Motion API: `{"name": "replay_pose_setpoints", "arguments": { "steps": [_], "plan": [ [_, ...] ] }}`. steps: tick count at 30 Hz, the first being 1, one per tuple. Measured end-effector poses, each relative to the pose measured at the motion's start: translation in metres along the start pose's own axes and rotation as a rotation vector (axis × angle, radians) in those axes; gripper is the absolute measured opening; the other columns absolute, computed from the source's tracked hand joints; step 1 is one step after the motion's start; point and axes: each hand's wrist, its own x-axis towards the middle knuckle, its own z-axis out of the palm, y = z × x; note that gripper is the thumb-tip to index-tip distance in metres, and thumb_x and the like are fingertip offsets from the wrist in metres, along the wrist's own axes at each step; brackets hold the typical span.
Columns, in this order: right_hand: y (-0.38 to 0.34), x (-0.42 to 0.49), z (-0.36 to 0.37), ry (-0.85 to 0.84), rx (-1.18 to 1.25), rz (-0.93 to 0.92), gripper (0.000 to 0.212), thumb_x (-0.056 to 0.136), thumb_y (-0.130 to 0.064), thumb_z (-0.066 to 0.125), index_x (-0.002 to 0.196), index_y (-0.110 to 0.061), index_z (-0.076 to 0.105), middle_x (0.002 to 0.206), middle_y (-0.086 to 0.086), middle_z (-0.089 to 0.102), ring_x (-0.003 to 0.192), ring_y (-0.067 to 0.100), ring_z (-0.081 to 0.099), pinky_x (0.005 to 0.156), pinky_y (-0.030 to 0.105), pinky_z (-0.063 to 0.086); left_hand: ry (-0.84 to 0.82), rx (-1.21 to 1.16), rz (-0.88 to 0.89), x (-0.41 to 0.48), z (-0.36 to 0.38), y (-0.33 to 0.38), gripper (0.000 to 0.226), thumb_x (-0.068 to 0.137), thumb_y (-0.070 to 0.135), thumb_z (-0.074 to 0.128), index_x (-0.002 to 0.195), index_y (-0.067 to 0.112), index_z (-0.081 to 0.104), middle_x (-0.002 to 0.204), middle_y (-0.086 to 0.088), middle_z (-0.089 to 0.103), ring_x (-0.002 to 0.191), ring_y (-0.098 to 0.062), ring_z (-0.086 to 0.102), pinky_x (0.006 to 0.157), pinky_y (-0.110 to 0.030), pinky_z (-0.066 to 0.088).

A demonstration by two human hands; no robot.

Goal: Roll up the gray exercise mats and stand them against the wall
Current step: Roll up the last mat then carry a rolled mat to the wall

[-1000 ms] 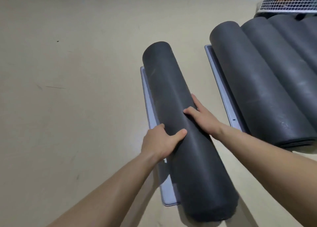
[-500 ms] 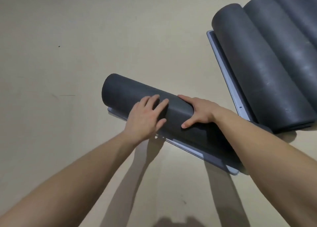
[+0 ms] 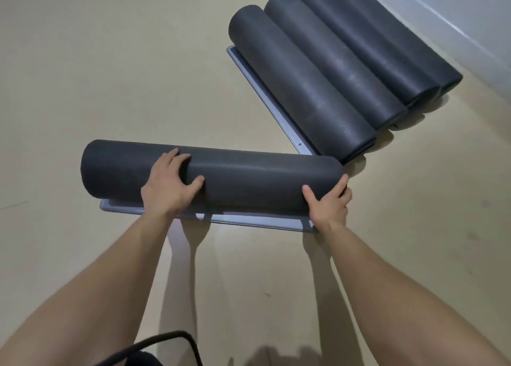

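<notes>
Swung crosswise, the rolled gray mat [image 3: 249, 180] now lies on the floor [image 3: 83, 61], our left hand [image 3: 168, 188] curled over it, our right hand [image 3: 329, 202] gripping its end. Rolling looks done; next we must stand it by the wall [image 3: 470, 20].

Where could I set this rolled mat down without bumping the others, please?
The floor is bare left of and beyond the rolled mat, up to the row of mats. More bare floor lies right of it, below that row. It is crowded by the wall, where the row nearly meets the mat's right end.
</notes>
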Motion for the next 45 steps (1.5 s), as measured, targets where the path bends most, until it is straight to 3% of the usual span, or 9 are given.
{"name": "replay_pose_setpoints", "arguments": {
  "steps": [4, 10, 17, 28, 32, 35, 38, 41, 45],
  "plan": [
    [0.005, 0.006, 0.005, 0.02, 0.017, 0.008, 0.108, 0.092, -0.057, 0.067, 0.163, -0.022, -0.007, 0.164, 0.018, 0.011, 0.141, 0.048, 0.033, 0.113, 0.055, 0.034, 0.362, -0.114, -0.325, 0.019, -0.017, -0.039, 0.077, 0.089, 0.06, 0.063, 0.149, 0.016, 0.045, 0.155, -0.006, 0.042, 0.144, -0.032, 0.035, 0.112, -0.053, 0.038],
    [0.009, 0.016, 0.01, 0.03, 0.11, -0.015, 0.11, 0.088, -0.049, 0.076, 0.162, -0.021, 0.0, 0.163, 0.021, 0.012, 0.143, 0.05, 0.027, 0.117, 0.056, 0.028, 0.305, -0.289, -0.611, 0.038, -0.016, -0.087, 0.137, 0.069, 0.078, 0.074, 0.165, 0.011, 0.001, 0.172, -0.008, 0.005, 0.157, -0.03, 0.005, 0.127, -0.048, 0.016],
    [0.013, 0.018, 0.005, 0.059, 0.266, 0.003, 0.121, 0.074, -0.041, 0.091, 0.16, -0.017, 0.009, 0.162, 0.017, 0.026, 0.145, 0.039, 0.034, 0.12, 0.051, 0.031, 0.38, -0.53, -0.667, 0.034, -0.019, -0.116, 0.125, 0.057, 0.075, 0.081, 0.155, 0.015, 0.033, 0.156, -0.005, 0.04, 0.145, -0.03, 0.039, 0.118, -0.049, 0.035],
    [0.005, 0.004, 0.009, 0.023, 0.416, 0.01, 0.097, 0.06, -0.055, 0.094, 0.138, -0.021, 0.049, 0.129, -0.006, 0.064, 0.118, 0.023, 0.062, 0.101, 0.044, 0.052, 0.446, -0.536, -0.634, 0.048, -0.023, -0.113, 0.124, 0.055, 0.078, 0.078, 0.153, 0.017, 0.031, 0.159, -0.001, 0.033, 0.148, -0.026, 0.03, 0.119, -0.046, 0.031],
    [0.007, 0.002, 0.016, 0.007, 0.207, 0.019, 0.085, 0.074, -0.045, 0.09, 0.135, -0.009, 0.044, 0.136, 0.007, 0.06, 0.124, 0.033, 0.057, 0.09, 0.037, 0.044, 0.352, -0.44, -0.594, 0.05, -0.017, -0.131, 0.13, 0.061, 0.076, 0.079, 0.159, 0.015, 0.019, 0.164, -0.005, 0.024, 0.151, -0.029, 0.026, 0.122, -0.051, 0.028],
    [-0.004, -0.005, 0.016, 0.04, 0.025, 0.008, 0.104, 0.073, -0.05, 0.088, 0.147, -0.004, 0.031, 0.152, 0.016, 0.043, 0.136, 0.039, 0.045, 0.101, 0.047, 0.044, 0.325, -0.432, -0.592, 0.049, -0.015, -0.133, 0.129, 0.071, 0.069, 0.081, 0.162, 0.011, 0.01, 0.167, -0.007, 0.017, 0.155, -0.029, 0.018, 0.124, -0.049, 0.023],
    [-0.016, -0.012, 0.012, 0.211, -0.437, -0.35, 0.113, 0.079, -0.047, 0.083, 0.16, -0.011, 0.014, 0.164, 0.022, 0.018, 0.148, 0.041, 0.023, 0.118, 0.051, 0.028, 0.324, -0.428, -0.625, 0.043, -0.014, -0.121, 0.127, 0.079, 0.064, 0.077, 0.164, 0.01, -0.001, 0.171, -0.007, 0.003, 0.158, -0.027, 0.004, 0.124, -0.047, 0.02],
    [-0.041, 0.001, -0.002, -0.014, -0.785, -0.682, 0.1, 0.087, -0.049, 0.075, 0.163, -0.021, 0.017, 0.168, 0.011, 0.017, 0.152, 0.034, 0.017, 0.123, 0.051, 0.023, 0.315, -0.457, -0.749, 0.037, -0.008, -0.109, 0.128, 0.078, 0.074, 0.07, 0.163, 0.01, 0.0, 0.169, -0.013, 0.005, 0.151, -0.038, 0.024, 0.119, -0.053, 0.03],
    [-0.094, 0.024, -0.018, -0.404, -0.875, -0.704, 0.116, 0.073, -0.079, 0.069, 0.163, -0.028, 0.016, 0.157, 0.003, 0.037, 0.14, 0.029, 0.039, 0.115, 0.05, 0.037, 0.276, -0.78, -1.12, 0.015, 0.007, -0.082, 0.127, 0.068, 0.088, 0.064, 0.158, 0.008, 0.022, 0.154, -0.015, 0.038, 0.136, -0.043, 0.045, 0.114, -0.052, 0.037]
  ]
}}
